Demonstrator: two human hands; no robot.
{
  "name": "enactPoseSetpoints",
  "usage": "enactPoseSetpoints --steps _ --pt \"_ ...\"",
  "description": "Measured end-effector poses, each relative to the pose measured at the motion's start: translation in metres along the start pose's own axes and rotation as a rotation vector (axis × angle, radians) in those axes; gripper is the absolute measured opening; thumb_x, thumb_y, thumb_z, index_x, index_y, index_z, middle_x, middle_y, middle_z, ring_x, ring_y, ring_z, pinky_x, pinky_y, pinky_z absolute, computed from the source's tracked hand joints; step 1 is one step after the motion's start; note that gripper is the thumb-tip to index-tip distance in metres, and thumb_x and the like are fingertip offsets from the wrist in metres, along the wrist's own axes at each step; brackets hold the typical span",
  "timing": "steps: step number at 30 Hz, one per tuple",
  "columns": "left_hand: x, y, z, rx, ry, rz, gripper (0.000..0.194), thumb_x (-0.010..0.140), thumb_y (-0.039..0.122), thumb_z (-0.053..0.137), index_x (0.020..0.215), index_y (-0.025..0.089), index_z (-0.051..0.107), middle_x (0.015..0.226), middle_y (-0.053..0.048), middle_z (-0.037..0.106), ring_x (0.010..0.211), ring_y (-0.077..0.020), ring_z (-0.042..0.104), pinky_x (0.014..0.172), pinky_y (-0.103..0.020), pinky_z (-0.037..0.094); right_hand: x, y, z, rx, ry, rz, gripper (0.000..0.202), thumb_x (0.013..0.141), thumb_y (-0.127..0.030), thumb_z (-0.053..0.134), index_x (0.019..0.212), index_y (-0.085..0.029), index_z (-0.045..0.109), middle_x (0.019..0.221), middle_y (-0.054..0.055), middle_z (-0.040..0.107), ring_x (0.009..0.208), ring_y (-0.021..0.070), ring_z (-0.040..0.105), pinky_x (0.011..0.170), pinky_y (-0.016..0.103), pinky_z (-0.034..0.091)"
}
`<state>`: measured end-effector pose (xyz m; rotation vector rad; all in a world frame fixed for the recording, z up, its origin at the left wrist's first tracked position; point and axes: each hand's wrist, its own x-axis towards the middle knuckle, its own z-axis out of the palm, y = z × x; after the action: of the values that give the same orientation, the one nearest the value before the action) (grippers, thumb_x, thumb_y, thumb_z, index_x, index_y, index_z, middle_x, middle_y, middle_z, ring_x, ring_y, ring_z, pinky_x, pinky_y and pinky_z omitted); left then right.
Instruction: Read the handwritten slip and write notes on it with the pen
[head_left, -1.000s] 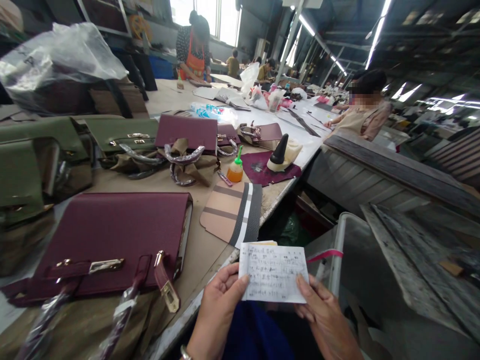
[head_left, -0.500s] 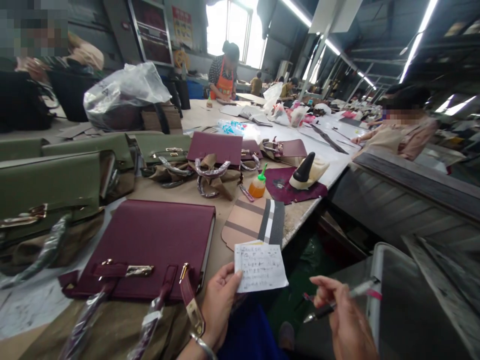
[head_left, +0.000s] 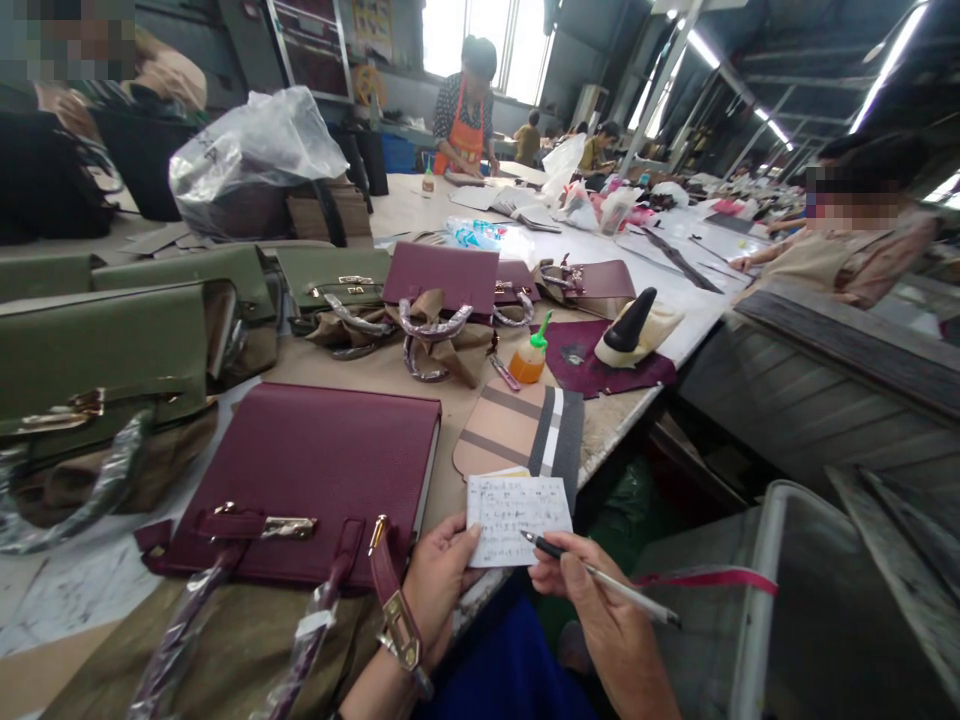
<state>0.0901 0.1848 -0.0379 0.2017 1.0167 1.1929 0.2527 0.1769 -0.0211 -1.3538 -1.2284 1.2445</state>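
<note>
Paper slip (head_left: pixel 517 518) (small, handwritten) pinched in the left hand (head_left: pixel 435 585); right hand (head_left: pixel 600 620) grips a slim pen (head_left: pixel 600 577).

A handbag workshop: leather bags (head_left: pixel 315 470) crowd long worktables (head_left: pixel 420 215) under strip lights.

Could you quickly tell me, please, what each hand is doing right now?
Left hand: closed on the small white handwritten paper note.
Right hand: closed on the slim black-tipped pen, tip by the note.
</note>
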Motion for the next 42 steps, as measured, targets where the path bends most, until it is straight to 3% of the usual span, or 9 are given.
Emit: enactPoseSetpoints --steps 4,10,26,34,42 --pt "-0.001 -0.001 0.001 -0.001 0.021 -0.011 0.051 0.062 0.034 0.079 0.101 0.007 0.061 0.097 -0.018 0.071 0.102 -0.0299 0.063 0.081 -0.034 0.056 0.007 -0.003 0.000 -0.086 0.040 -0.100 0.027 0.083 -0.043 0.065 0.093 -0.019 0.064 0.083 0.005 0.067 0.074 0.0189 0.066 0.069 0.025 0.056" --pt "-0.002 0.000 0.003 0.011 0.034 -0.009 0.047 0.060 0.035 0.080 0.094 0.009 0.062 0.095 -0.017 0.071 0.096 -0.0285 0.066 0.083 -0.034 0.055 0.010 -0.005 0.000 -0.288 0.060 -0.251 0.021 0.090 -0.037 0.054 0.083 -0.019 0.058 0.068 0.001 0.059 0.064 0.0151 0.060 0.062 0.021 0.049" --pt "-0.003 -0.001 0.004 0.036 0.058 0.009 0.047 0.062 0.035 0.078 0.098 0.009 0.060 0.094 -0.015 0.071 0.092 -0.0277 0.067 0.080 -0.034 0.056 0.012 0.012 0.005 -0.257 0.046 -0.187 0.027 0.090 -0.043 0.051 0.080 -0.019 0.056 0.063 0.000 0.057 0.059 0.0159 0.059 0.058 0.023 0.049" --pt "-0.004 -0.001 0.005 0.027 0.039 0.023 0.047 0.063 0.033 0.077 0.099 0.008 0.060 0.095 -0.015 0.071 0.093 -0.0267 0.067 0.076 -0.030 0.056 0.004 0.016 0.021 -0.316 -0.064 -0.315 0.018 0.092 -0.032 0.049 0.084 -0.019 0.058 0.071 0.001 0.061 0.063 0.0152 0.060 0.061 0.023 0.048" --pt "-0.003 0.001 0.004 0.032 0.030 0.007 0.046 0.061 0.037 0.078 0.093 0.009 0.062 0.096 -0.016 0.071 0.092 -0.0269 0.066 0.073 -0.030 0.056 0.009 0.028 0.031 -0.339 -0.075 -0.360 0.017 0.092 -0.029 0.048 0.083 -0.018 0.058 0.072 0.001 0.061 0.067 0.0154 0.060 0.065 0.023 0.049"
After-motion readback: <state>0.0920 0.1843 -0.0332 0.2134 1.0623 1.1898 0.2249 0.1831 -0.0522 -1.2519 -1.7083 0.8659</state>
